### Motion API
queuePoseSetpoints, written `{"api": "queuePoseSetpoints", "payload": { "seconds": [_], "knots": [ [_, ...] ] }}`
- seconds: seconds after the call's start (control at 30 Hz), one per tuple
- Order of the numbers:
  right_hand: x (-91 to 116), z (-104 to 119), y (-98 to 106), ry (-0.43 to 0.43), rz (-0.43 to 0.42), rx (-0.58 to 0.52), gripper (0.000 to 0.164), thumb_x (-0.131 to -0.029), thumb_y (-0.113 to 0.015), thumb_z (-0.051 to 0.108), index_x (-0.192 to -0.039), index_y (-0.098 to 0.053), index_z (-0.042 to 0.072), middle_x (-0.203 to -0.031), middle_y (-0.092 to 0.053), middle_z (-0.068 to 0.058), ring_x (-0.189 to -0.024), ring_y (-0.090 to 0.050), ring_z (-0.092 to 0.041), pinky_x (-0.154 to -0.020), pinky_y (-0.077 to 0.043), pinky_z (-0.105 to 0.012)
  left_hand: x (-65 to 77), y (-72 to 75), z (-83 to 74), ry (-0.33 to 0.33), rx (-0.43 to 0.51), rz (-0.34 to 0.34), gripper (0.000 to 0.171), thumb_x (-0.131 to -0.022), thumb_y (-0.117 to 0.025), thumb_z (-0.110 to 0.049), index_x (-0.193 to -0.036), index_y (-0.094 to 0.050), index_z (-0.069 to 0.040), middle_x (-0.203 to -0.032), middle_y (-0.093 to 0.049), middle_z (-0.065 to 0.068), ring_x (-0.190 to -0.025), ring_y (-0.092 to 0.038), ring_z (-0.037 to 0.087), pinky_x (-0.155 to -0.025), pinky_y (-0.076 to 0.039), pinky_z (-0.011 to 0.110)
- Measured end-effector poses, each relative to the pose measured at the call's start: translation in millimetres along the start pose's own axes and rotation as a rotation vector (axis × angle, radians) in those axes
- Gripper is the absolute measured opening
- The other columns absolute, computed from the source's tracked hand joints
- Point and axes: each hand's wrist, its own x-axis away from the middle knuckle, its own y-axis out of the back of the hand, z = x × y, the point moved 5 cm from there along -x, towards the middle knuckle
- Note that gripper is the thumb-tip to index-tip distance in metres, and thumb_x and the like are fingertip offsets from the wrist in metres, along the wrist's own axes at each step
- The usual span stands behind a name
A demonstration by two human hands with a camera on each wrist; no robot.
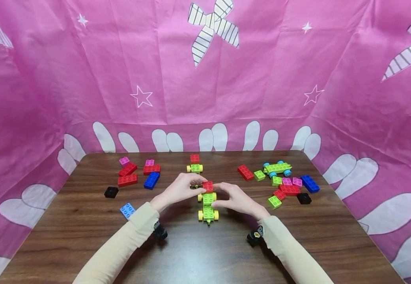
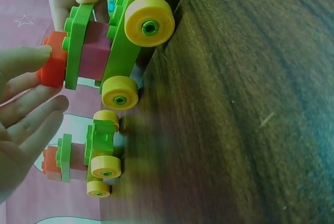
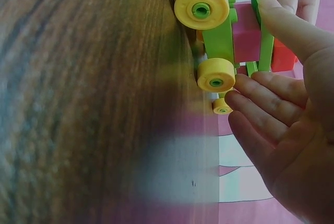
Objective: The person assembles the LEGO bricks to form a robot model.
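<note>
A block-built toy car stands mid-table, with a green base [image 1: 208, 213] on yellow wheels [image 3: 201, 3], a pink brick [image 2: 94, 50], a green plate [image 2: 78, 44] above it, and a red brick [image 1: 208, 186] on top. My left hand [image 1: 182, 190] pinches the red brick between thumb and fingers. From the other side my right hand [image 1: 239, 200] holds the car, its thumb on the green plate's edge and its fingers along the far side. A second, similar car [image 2: 104, 151] stands behind, partly hidden by my left hand in the head view.
At the left lie red bricks [image 1: 127, 180], a dark blue brick [image 1: 152, 180], a light blue brick [image 1: 127, 210] and a black piece [image 1: 111, 192]. The right side has a green car base [image 1: 277, 168] with blue wheels, several loose bricks and another black piece [image 1: 304, 198].
</note>
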Motion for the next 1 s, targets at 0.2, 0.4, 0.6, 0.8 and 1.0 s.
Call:
{"api": "queuePoseSetpoints", "payload": {
  "seconds": [0.2, 0.4, 0.6, 0.8, 1.0],
  "knots": [
    [-1, -1, 2, 0.016, -0.004, 0.010, 0.059, -0.077, -0.070, 0.051, -0.129, -0.052, 0.028, -0.129, -0.057, 0.010, -0.119, -0.055, -0.006, -0.100, -0.048, -0.034, -2.1, 0.4, -4.9, -0.088, -0.069, -0.026, 0.026, -0.085, -0.069, -0.022, -0.107, -0.069, -0.010, -0.102, -0.071, 0.003, -0.089, -0.065, 0.018, -0.078, -0.056, 0.036],
    [-1, -1, 1, 0.019, 0.000, 0.012, 0.060, -0.078, -0.068, 0.052, -0.130, -0.052, 0.027, -0.130, -0.057, 0.009, -0.119, -0.055, -0.007, -0.100, -0.048, -0.035, 0.5, -0.6, -7.3, -0.105, -0.105, -0.045, 0.026, -0.086, -0.068, -0.022, -0.108, -0.068, -0.009, -0.104, -0.070, 0.004, -0.091, -0.065, 0.016, -0.080, -0.055, 0.034],
    [0, -1, 1, 0.024, -0.007, 0.017, 0.060, -0.078, -0.068, 0.052, -0.130, -0.052, 0.026, -0.130, -0.057, 0.009, -0.120, -0.055, -0.008, -0.100, -0.048, -0.036, -0.1, -1.4, -8.9, -0.105, -0.094, -0.045, 0.025, -0.084, -0.069, -0.018, -0.107, -0.068, -0.008, -0.104, -0.069, 0.006, -0.090, -0.065, 0.021, -0.079, -0.056, 0.038],
    [-1, -2, 0, 0.008, -0.006, 0.022, 0.061, -0.077, -0.068, 0.054, -0.129, -0.053, 0.027, -0.130, -0.057, 0.009, -0.120, -0.054, -0.007, -0.101, -0.047, -0.035, -0.2, -2.0, -11.5, -0.108, -0.159, -0.040, 0.025, -0.085, -0.068, -0.021, -0.107, -0.067, -0.008, -0.103, -0.069, 0.005, -0.088, -0.064, 0.018, -0.079, -0.055, 0.036],
    [-1, -2, 0, 0.020, -0.004, 0.023, 0.061, -0.077, -0.068, 0.053, -0.130, -0.053, 0.025, -0.130, -0.057, 0.007, -0.121, -0.054, -0.010, -0.101, -0.047, -0.037, 0.2, -2.5, -10.6, -0.116, -0.158, -0.054, 0.025, -0.085, -0.069, -0.020, -0.107, -0.067, -0.007, -0.103, -0.069, 0.006, -0.088, -0.064, 0.018, -0.078, -0.055, 0.037]
  ]
}}
